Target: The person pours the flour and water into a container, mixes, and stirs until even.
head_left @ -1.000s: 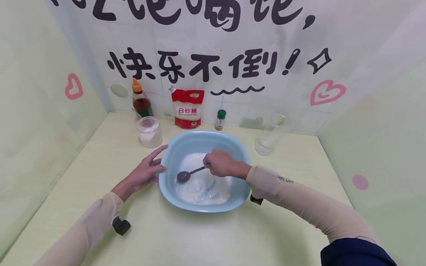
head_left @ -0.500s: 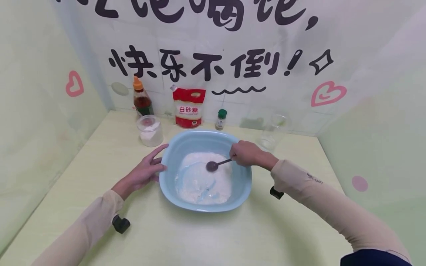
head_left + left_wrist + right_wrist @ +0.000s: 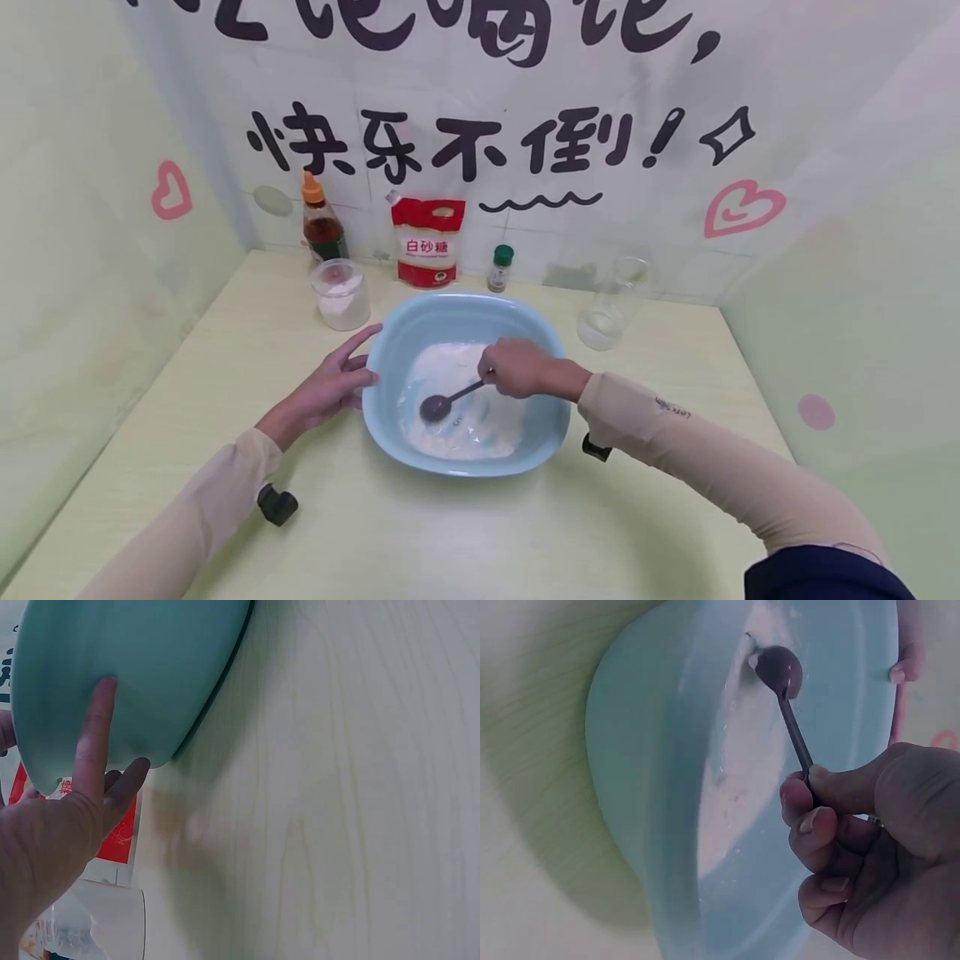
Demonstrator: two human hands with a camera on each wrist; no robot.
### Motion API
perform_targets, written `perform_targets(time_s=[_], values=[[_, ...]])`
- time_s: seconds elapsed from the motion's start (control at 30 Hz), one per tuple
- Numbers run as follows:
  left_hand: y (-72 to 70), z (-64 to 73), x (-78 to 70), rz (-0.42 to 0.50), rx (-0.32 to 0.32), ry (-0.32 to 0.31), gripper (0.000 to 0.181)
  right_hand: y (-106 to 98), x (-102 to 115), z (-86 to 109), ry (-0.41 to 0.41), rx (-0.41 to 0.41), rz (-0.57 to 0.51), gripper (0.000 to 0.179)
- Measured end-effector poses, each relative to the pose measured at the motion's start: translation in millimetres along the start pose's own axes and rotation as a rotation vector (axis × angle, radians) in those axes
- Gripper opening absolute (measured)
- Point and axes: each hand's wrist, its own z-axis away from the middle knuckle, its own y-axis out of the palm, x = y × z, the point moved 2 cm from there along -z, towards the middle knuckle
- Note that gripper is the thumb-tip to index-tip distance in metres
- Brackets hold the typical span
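Observation:
A light blue plastic basin (image 3: pixel 465 467) holds a wet white powdery mixture (image 3: pixel 487 429). My right hand (image 3: pixel 517 367) pinches the thin handle of a dark spoon (image 3: pixel 436 408) between thumb and fingers. The spoon's bowl is down in the mixture, toward the basin's left side. In the right wrist view, the grip (image 3: pixel 877 832) is near the handle's end. My left hand (image 3: pixel 330 387) steadies the basin's left side, fingers spread. Its straight fingers (image 3: pixel 94 742) lie along the outer wall in the left wrist view, and its thumb is at the rim.
Behind the basin stand an orange-capped sauce bottle (image 3: pixel 325 233), a clear tub of white powder (image 3: pixel 342 300), a red and white sugar bag (image 3: pixel 426 246) and a small green-capped jar (image 3: pixel 500 271). A clear container with some liquid (image 3: pixel 602 321) stands right of them. Walls border the table.
The spoon swept from the basin's left to the right, then back left and a little nearer. My right hand moved with it. The left hand kept its place on the basin.

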Motion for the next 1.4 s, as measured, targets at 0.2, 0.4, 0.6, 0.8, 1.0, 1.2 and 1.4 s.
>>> perform_targets(time_s=[0.2, 0.4, 0.6, 0.8, 1.0, 1.2, 1.4], values=[[-0.9, -1.3, 0.8, 0.006, -0.004, -0.005, 0.085, -14, -27, 2.6, 0.122, -0.077, 0.123, 0.017], [-1.6, -0.2, 1.9, 0.004, -0.007, -0.013, 0.086, -21, -49, 13.9, 0.233, -0.115, 0.170, 0.014], [-2.8, 1.0, 1.7, 0.003, -0.002, -0.009, 0.086, -18, -37, 22.8, 0.157, -0.048, 0.109, 0.017], [-3.7, 0.9, 0.8, 0.006, 0.001, 0.001, 0.085, -2, -3, 21.0, 0.006, 0.075, 0.002, 0.017], [-2.6, 0.3, 1.4, 0.017, 0.011, 0.005, 0.085, 4, 12, 9.7, -0.019, 0.047, -0.027, 0.017], [-3.2, -0.6, 2.2, 0.020, 0.013, 0.007, 0.085, -10, 1, -4.2, 0.075, -0.057, 0.118, 0.017], [-1.7, -1.0, 1.8, 0.005, 0.003, -0.006, 0.085, -24, -16, -7.5, 0.180, -0.150, 0.257, 0.013]])
